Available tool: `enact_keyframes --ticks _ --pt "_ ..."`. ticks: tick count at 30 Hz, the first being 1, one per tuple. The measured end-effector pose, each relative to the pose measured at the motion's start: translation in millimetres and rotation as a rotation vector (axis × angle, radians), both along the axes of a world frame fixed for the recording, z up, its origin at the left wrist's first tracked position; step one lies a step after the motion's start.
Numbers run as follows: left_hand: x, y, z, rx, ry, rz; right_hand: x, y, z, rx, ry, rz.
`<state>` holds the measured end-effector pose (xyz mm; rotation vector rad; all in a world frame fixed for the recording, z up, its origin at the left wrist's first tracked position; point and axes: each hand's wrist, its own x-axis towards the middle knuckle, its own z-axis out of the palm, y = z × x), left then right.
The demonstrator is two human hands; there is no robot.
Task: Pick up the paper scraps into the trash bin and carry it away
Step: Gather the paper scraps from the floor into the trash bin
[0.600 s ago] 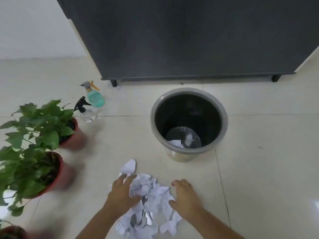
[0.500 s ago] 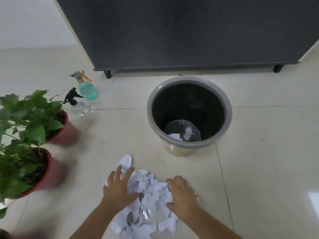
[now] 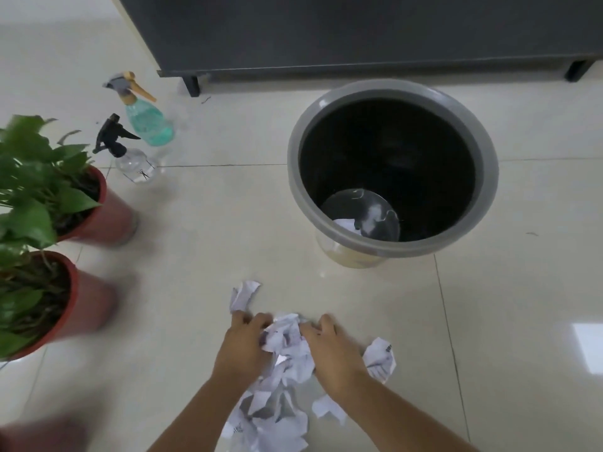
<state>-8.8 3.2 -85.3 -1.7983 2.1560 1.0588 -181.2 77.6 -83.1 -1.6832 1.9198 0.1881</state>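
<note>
Inside trash bin point(image 3: 486, 177): one paper scrap point(image 3: 346, 224)

Pale cream tiles cover the floor point(image 3: 202, 256), glossy, with thin dark grout lines crossing them. A bright patch of light point(image 3: 589, 347) reflects off a tile at the right edge. At the top stands a dark grey cabinet point(image 3: 359, 31) raised on short black feet point(image 3: 192, 86), leaving a shadowed gap beneath. To its left, a white wall point(image 3: 55, 8) meets the floor.
</note>
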Motion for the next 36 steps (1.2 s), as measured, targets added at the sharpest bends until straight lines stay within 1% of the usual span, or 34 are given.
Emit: enact_keyframes --ticks 2,4,5,7,10,14,17,20,22,24,27,29,33,35,36 --pt "3.0 4.3 4.4 0.052 0.062 0.081 -3.0 -1.4 0.9 0.015 -0.068 -0.086" --pt "6.4 4.8 11.4 0.019 0.141 0.18 -5.1 -2.3 2.9 0.005 -0.145 -0.195" --pt "8.7 4.2 14.9 0.008 0.175 0.251 -6.1 -2.9 4.6 -0.008 -0.197 -0.248" --pt "12.8 3.0 27.3 0.058 0.244 0.419 -8.6 -3.8 11.4 -0.034 -0.298 -0.318" --pt "14.6 2.1 54.2 0.141 0.423 0.618 -12.2 -6.3 33.4 -0.082 -0.369 -0.342" --pt "11.3 -11.7 107.1 0.21 0.704 0.798 -8.2 -12.6 86.1 -0.203 -0.466 -0.294" --pt "-0.3 -39.4 158.4 0.285 0.926 0.83 -5.9 -16.8 139.1 -0.351 -0.561 -0.263" --pt "-25.5 -74.9 221.1 0.253 1.072 0.781 -18.2 -28.8 194.5 -0.556 -0.662 -0.313" --pt "-50.1 -95.3 263.9 0.242 1.184 0.705 -37.5 -40.4 227.5 -0.703 -0.665 -0.351" --pt "-77.7 -111.8 295.2 0.252 1.259 0.633 -64.7 -51.5 254.5 -0.804 -0.658 -0.426" --pt "-127.3 -122.9 318.1 0.216 1.252 0.529 -113.8 -66.9 277.1 -0.853 -0.573 -0.524" --pt "-158.7 -120.4 316.3 0.205 1.228 0.527 -143.9 -73.1 280.9 -0.835 -0.494 -0.56" --pt "-199.6 -112.8 285.9 0.086 1.07 0.613 -180.5 -81.3 272.7 -0.68 -0.3 -0.573" --pt "-208.3 -109.6 272.4 0.069 0.975 0.577 -186.0 -87.4 268.4 -0.577 -0.259 -0.584" --pt "-210.1 -108.4 268.0 0.1 0.933 0.543 -186.9 -90.5 266.8 -0.525 -0.251 -0.584"
